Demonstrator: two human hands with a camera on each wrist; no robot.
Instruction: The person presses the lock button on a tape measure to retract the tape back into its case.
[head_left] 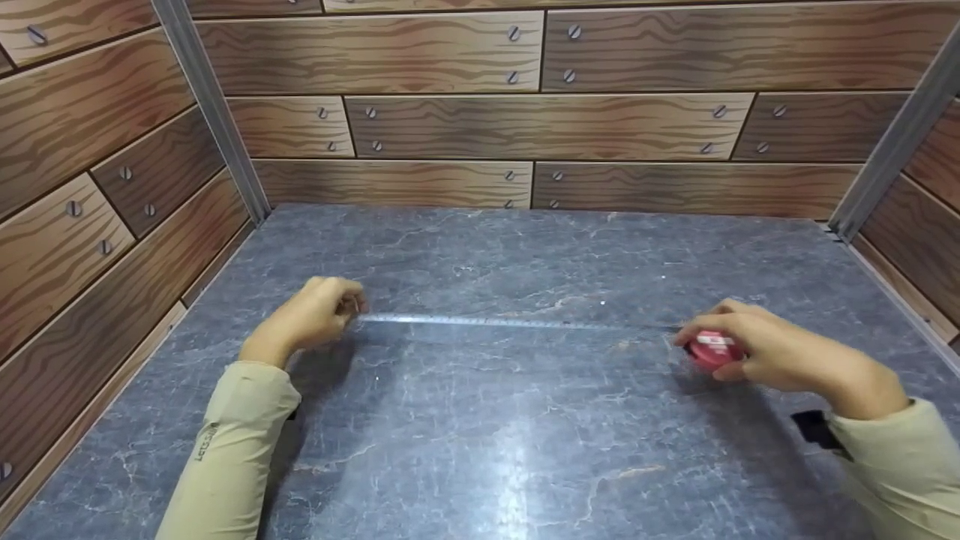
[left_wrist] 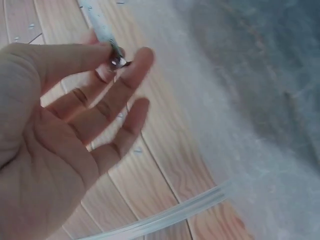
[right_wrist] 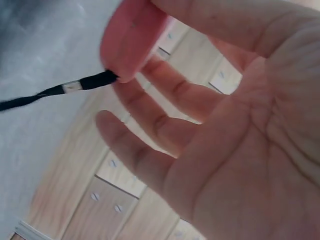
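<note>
Sleeves frame the near edge of the grey table point(head_left: 480, 465). At left, the left hand point(head_left: 311, 315) pinches the tape's point(head_left: 510, 322) metal end hook point(left_wrist: 118, 61) between thumb and forefinger, other fingers loose; only the wrist view shows that hook. The thin, springy blade spans above the table to the light red tape measure case point(head_left: 712, 349), pinched by the right hand point(head_left: 780, 352); best gripped at hook and case.

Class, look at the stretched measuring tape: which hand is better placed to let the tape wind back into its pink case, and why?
The left hand. It only pinches the tape's end, so easing inward would probably feed the tape back, while the right hand holds the pink case.
</note>
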